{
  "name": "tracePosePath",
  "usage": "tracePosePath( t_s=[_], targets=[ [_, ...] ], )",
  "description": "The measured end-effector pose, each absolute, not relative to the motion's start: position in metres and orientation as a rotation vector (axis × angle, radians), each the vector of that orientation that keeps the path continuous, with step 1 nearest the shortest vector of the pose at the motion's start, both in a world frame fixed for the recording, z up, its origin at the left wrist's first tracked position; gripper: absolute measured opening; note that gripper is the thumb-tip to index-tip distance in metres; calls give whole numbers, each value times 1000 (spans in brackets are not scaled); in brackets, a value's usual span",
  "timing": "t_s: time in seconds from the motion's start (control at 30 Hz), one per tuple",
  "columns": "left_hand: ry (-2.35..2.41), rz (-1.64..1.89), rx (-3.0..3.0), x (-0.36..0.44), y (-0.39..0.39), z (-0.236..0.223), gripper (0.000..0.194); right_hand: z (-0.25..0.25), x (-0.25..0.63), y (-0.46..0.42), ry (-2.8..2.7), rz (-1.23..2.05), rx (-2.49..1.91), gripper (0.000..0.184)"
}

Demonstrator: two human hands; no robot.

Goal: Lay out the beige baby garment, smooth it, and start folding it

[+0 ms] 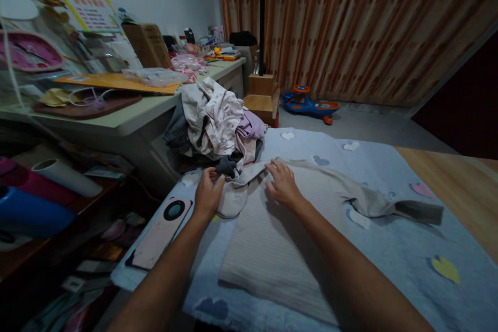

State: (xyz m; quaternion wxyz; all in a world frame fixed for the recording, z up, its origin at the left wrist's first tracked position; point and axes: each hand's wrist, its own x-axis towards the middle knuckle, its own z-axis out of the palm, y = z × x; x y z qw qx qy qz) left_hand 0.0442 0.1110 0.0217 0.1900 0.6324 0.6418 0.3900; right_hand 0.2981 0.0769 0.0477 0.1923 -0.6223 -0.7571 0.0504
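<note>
A pale ribbed garment (pixel 272 249) lies folded flat on a blue blanket with heart shapes (pixel 389 270). Its long grey sleeve (pixel 365 199) stretches to the right and ends in a dark cuff (pixel 419 212). My left hand (pixel 208 193) grips a bunched fold of pale cloth (pixel 233 199) at the garment's upper left. My right hand (pixel 282 184) rests flat on the top edge of the garment, holding nothing. A heap of mixed clothes (pixel 212 124) sits just beyond both hands. A phone in a pink case (pixel 159 233) lies left of my left forearm.
A cluttered white desk (pixel 116 119) stands at the left, with shelves of rolled and stacked items (pixel 66 179) below it. A wooden step stool (pixel 262 98) and a blue ride-on toy car (pixel 309 104) stand on the floor ahead, before a striped curtain (pixel 350 21).
</note>
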Motion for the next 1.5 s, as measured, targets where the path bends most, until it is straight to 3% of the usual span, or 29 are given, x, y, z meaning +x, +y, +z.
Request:
tracePosePath(
  t_s=[0.17,0.5,0.63,0.87,1.1,1.23,1.5],
  targets=[
    [1741,1038,1694,56,123,31,53,25,297,81,-2167,190,-1838,60],
    [1777,255,2562,97,143,52,33,-1,300,68,-2178,63,-1843,48],
    [1684,225,2921,96,155,65,28,-2,300,70,-2159,70,-1841,48],
    [1228,10,3227,118,188,70,52,-7,300,71,-2140,52,-1846,47],
    [1116,-266,3176,149,224,72,36,-8,300,70,-2120,60,-1847,47],
    [1247,-282,3127,155,239,71,23,-7,300,69,-2119,68,-1855,46],
    [1528,-11,3079,159,251,79,32,-4,299,68,-2116,101,-1864,48]
  ],
)
